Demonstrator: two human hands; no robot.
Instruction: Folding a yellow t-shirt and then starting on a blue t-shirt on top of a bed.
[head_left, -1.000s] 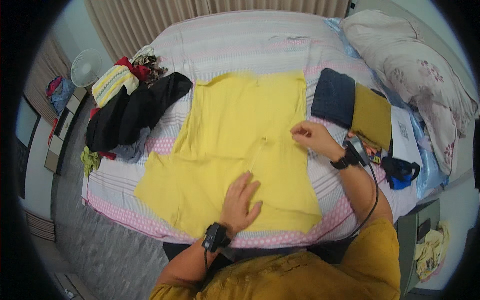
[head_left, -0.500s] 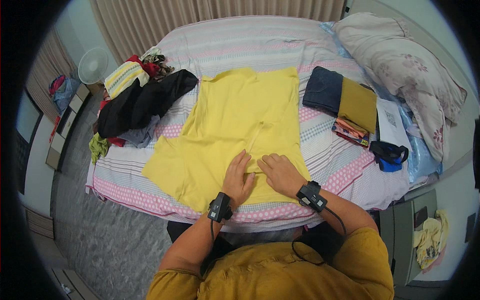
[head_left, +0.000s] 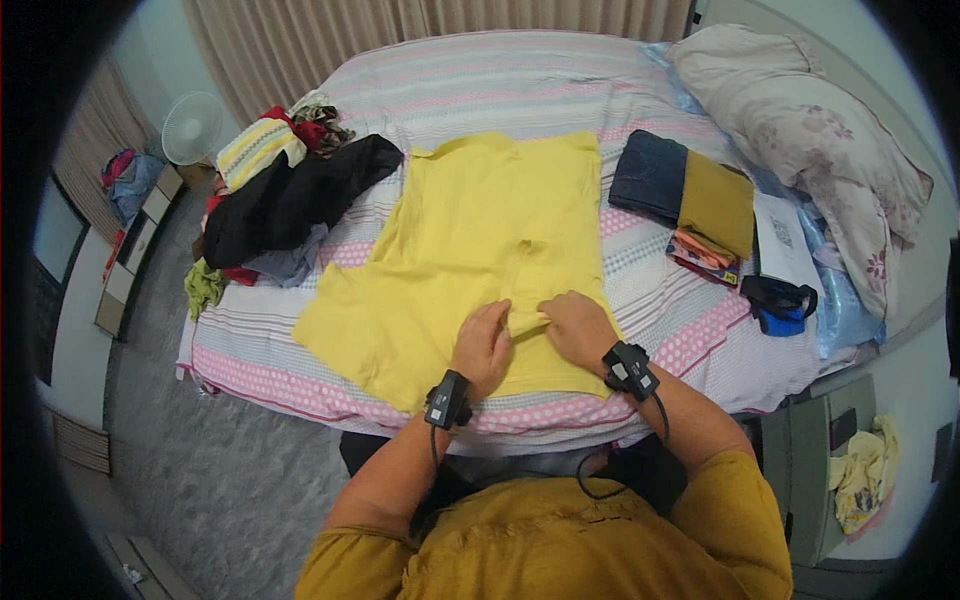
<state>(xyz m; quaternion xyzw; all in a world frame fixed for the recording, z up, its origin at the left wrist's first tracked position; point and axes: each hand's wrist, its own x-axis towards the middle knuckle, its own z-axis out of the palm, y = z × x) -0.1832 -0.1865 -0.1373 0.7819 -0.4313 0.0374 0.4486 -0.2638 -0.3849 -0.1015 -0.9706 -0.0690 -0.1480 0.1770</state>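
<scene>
A yellow T-shirt [head_left: 490,200] lies spread on the bed, its body stretching away from me and one sleeve pointing to the left. Over its near part, my left hand [head_left: 483,348] is closed, fingertips pinching the cloth. Just to the right, my right hand [head_left: 580,330] has its fingers curled round another bit of the same shirt. Between the two hands the fabric is drawn into a small raised fold. Both wrists wear a black strapped device, with a cable running from each.
Unfolded clothes, including black trousers [head_left: 290,205], are heaped on the bed's left side. A folded stack with jeans [head_left: 648,175] and a mustard garment [head_left: 716,208] sits to the right, near a white sheet [head_left: 785,240] and a black-and-blue item [head_left: 778,305]. A floral pillow [head_left: 800,140] lies beyond.
My hands have moved slightly apart, the right one shifting right and a little nearer the fold. The shirt cloth between them has lifted into a clearer crease.
</scene>
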